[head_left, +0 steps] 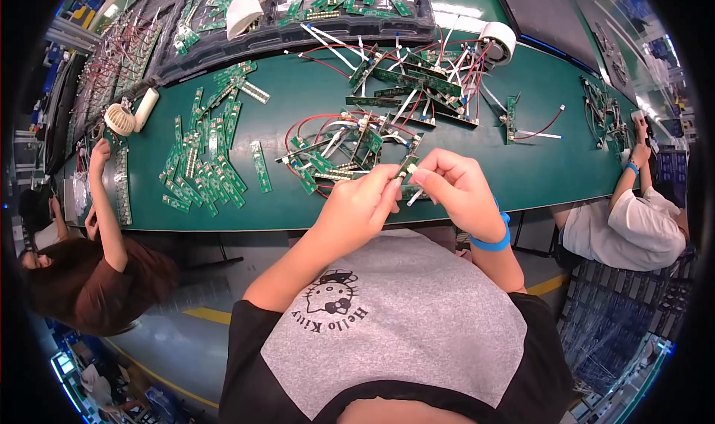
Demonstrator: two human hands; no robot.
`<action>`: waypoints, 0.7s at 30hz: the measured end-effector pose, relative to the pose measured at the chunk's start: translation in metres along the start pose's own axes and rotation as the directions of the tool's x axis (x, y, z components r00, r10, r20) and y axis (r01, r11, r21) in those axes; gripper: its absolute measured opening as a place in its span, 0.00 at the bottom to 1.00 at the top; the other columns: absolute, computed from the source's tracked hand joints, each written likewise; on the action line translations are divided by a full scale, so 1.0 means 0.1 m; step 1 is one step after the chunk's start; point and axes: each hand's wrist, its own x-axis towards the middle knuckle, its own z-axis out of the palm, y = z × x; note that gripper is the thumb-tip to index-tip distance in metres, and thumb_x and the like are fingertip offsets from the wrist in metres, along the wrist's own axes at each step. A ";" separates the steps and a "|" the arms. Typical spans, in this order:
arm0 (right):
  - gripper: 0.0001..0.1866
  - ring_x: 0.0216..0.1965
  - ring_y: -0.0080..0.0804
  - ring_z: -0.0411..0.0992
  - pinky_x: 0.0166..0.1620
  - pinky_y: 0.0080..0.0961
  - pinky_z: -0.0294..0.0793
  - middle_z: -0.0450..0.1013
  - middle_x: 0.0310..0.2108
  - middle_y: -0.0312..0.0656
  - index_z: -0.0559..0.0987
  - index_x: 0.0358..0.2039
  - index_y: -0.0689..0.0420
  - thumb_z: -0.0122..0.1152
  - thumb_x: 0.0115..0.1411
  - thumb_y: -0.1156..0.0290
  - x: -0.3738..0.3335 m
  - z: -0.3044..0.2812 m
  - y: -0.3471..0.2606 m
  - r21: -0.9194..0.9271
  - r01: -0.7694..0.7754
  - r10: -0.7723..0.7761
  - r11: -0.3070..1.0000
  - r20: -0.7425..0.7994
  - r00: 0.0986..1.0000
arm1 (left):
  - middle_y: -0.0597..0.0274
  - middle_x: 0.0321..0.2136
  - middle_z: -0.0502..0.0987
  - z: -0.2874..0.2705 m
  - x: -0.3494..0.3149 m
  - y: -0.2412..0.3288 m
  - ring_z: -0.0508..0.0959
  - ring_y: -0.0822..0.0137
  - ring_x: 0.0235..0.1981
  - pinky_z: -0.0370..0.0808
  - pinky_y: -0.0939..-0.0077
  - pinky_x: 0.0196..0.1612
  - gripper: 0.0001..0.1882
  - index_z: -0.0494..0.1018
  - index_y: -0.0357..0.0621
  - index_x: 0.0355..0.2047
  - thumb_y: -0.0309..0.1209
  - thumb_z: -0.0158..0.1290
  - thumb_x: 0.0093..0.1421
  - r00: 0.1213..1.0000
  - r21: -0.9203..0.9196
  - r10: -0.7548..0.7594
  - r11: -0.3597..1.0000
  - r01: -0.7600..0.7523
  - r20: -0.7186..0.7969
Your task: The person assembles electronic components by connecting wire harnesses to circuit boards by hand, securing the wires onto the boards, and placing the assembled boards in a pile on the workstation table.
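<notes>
Circuit board [404, 172] in hand above the green counter [536, 171], near edge, long axis slanting up and to the right.

Left hand [361, 204]: fingers closed on board's near end. Right hand [462, 193]: thumb and fingertips nearly together at its white connector [412, 168], can't tell if gripping. Board's far end points away from wearer. Wired boards [432, 81] tangled beyond; loose green boards [192, 156] scattered left; black tray [357, 29] at far side, more boards inside. Person in dark top [97, 279] at left, person in white top [625, 226] at right. Grey floor [160, 342], yellow stripes.
</notes>
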 end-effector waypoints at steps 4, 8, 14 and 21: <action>0.06 0.21 0.10 0.59 0.22 0.10 0.56 0.66 0.20 0.28 0.72 0.25 0.61 0.52 0.57 0.73 -0.03 0.04 -0.08 -0.026 0.014 -0.014 1.000 -0.002 1.000 | 0.61 0.18 0.75 -0.04 0.04 0.06 0.77 0.73 0.18 0.72 0.83 0.21 0.06 0.69 0.34 0.35 0.22 0.45 0.58 1.000 -0.099 -0.009 0.995 0.011 0.019; 0.05 0.28 0.13 0.63 0.31 0.14 0.64 0.68 0.24 0.29 0.73 0.27 0.60 0.53 0.57 0.74 -0.08 0.02 -0.03 0.009 0.074 -0.074 0.997 0.026 0.997 | 0.62 0.15 0.73 -0.09 0.03 0.11 0.76 0.73 0.17 0.70 0.82 0.20 0.05 0.68 0.36 0.32 0.25 0.46 0.59 0.990 -0.145 -0.120 0.981 0.130 0.078; 0.08 0.39 0.24 0.62 0.37 0.18 0.66 0.63 0.39 0.38 0.75 0.34 0.59 0.52 0.53 0.79 -0.04 -0.14 -0.01 -0.248 0.342 -0.341 0.906 0.047 0.939 | 0.59 0.18 0.75 -0.17 -0.02 0.11 0.77 0.72 0.18 0.71 0.83 0.20 0.07 0.68 0.32 0.33 0.24 0.44 0.59 0.984 -0.224 -0.175 0.959 0.176 0.024; 0.12 0.40 0.24 0.65 0.35 0.18 0.68 0.64 0.41 0.39 0.75 0.39 0.57 0.54 0.52 0.76 -0.11 -0.15 0.06 -0.555 0.353 -0.472 0.754 -0.083 0.878 | 0.57 0.19 0.75 -0.24 0.03 0.10 0.76 0.70 0.17 0.71 0.82 0.20 0.08 0.67 0.29 0.33 0.24 0.42 0.60 0.988 -0.249 -0.152 0.957 0.150 0.012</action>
